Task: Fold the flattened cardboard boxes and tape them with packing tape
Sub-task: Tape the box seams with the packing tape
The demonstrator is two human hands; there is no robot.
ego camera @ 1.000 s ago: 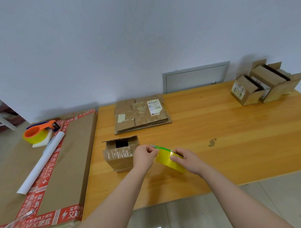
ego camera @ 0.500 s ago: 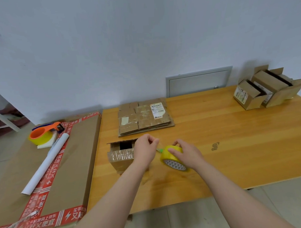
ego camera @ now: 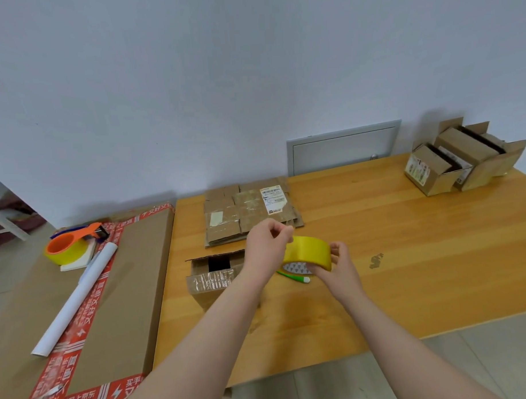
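Right hand [ego camera: 338, 269] around yellow tape roll [ego camera: 310, 253], left hand [ego camera: 265, 250], grip unclear, above wooden table [ego camera: 412, 242] by white wall [ego camera: 251, 80]

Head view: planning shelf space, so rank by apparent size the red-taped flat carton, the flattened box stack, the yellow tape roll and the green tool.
1. red-taped flat carton
2. flattened box stack
3. yellow tape roll, nearer the camera
4. green tool, partly hidden

The left arm [ego camera: 210, 335] and the right arm [ego camera: 392, 344] are bare all the way to the picture's edge. The left hand [ego camera: 265, 247] and the right hand [ego camera: 337, 267] are bare too, with slim fingers.
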